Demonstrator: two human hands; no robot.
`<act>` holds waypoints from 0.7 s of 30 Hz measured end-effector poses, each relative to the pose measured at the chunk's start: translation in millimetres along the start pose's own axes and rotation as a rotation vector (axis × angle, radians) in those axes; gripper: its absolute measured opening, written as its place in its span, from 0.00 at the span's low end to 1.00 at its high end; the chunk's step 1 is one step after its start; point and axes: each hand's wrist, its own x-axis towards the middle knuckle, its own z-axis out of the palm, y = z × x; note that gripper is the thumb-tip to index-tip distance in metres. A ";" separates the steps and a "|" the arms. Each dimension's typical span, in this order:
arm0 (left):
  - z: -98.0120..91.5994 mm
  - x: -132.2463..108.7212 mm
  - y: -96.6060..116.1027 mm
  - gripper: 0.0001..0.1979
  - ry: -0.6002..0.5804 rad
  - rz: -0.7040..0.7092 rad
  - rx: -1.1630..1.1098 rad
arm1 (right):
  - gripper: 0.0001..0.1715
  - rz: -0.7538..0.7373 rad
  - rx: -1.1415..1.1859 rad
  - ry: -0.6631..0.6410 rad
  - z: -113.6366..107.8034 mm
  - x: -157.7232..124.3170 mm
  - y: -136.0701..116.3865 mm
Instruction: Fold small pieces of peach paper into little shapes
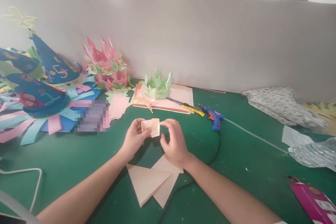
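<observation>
My left hand [134, 138] and my right hand [173, 141] meet over the middle of the green table [236, 140]. Both pinch a small folded piece of pale pink paper [152, 126], the left at its lower left edge, the right at its right corner. Beneath my wrists lie two larger folded pale pink sheets [151, 180], flat on the table. A little beyond my hands stands a light green folded paper crown [157, 85] on a stack of coloured sheets [181, 95].
A blue glue gun [214, 117] with a black cord lies right of the stack, a yellow utility knife [193, 109] beside it. A pink paper crown [106, 64] and blue cone hats [39, 77] fill the left. Cloth [278, 103], plastic [315, 154] and a magenta box [313, 201] lie right.
</observation>
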 end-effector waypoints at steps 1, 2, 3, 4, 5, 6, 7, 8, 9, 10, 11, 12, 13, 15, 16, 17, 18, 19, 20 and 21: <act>0.0 0.3 -0.4 0.19 0.000 0.003 0.000 | 0.18 0.068 0.105 0.002 0.1 1.2 2.0; 0.0 0.5 -0.9 0.19 -0.001 0.005 0.000 | 0.15 0.136 0.202 -0.008 0.0 2.8 4.0; 0.0 0.6 -1.4 0.19 -0.002 0.007 -0.002 | 0.12 0.198 0.284 -0.037 -0.4 4.4 5.8; 0.0 0.6 -1.7 0.19 -0.004 0.012 -0.007 | 0.10 0.246 0.349 -0.078 -0.9 6.0 7.1; 0.0 0.5 -1.8 0.19 -0.006 0.018 -0.010 | 0.11 0.274 0.402 -0.117 -1.5 7.2 7.8; 0.0 0.2 -1.7 0.19 -0.008 0.025 -0.009 | 0.13 0.285 0.437 -0.153 -2.1 8.1 7.8; -0.1 -0.1 -1.4 0.19 -0.008 0.031 -0.002 | 0.15 0.281 0.455 -0.178 -2.7 8.5 7.2; -0.2 -0.6 -0.9 0.19 -0.005 0.036 0.011 | 0.15 0.272 0.459 -0.198 -3.1 8.4 6.2; -0.2 -1.1 -0.4 0.18 0.001 0.040 0.027 | 0.15 0.259 0.452 -0.212 -3.5 8.1 5.1; 0.0 -1.7 0.1 0.18 0.011 0.041 0.043 | 0.14 0.245 0.439 -0.222 -3.7 7.6 3.9; 0.2 -2.4 0.3 0.18 0.018 0.039 0.055 | 0.14 0.233 0.423 -0.228 -3.8 7.1 2.9; 0.5 -3.0 0.3 0.18 0.020 0.037 0.063 | 0.13 0.223 0.405 -0.228 -3.9 6.7 2.3; 0.8 -3.7 0.0 0.19 0.015 0.035 0.066 | 0.14 0.214 0.384 -0.224 -3.9 6.4 2.0; 1.6 -4.9 -0.6 0.19 -0.023 0.022 0.069 | 0.15 0.193 0.331 -0.213 -3.8 6.2 2.5; 2.0 -5.5 -0.9 0.19 -0.045 0.014 0.070 | 0.16 0.184 0.304 -0.209 -3.6 6.2 3.1; 2.4 -6.0 -0.9 0.19 -0.063 0.007 0.072 | 0.16 0.177 0.281 -0.207 -3.4 6.3 3.8; 2.8 -6.6 -0.6 0.19 -0.078 -0.001 0.073 | 0.17 0.172 0.263 -0.208 -3.2 6.3 4.5; 3.2 -7.1 -0.1 0.19 -0.088 -0.005 0.073 | 0.17 0.171 0.251 -0.207 -2.8 6.2 5.2; 3.7 -7.5 0.7 0.20 -0.095 -0.009 0.073 | 0.17 0.172 0.242 -0.207 -2.4 6.1 5.8; 4.1 -8.0 1.7 0.20 -0.100 -0.009 0.076 | 0.17 0.174 0.236 -0.206 -1.9 5.9 6.4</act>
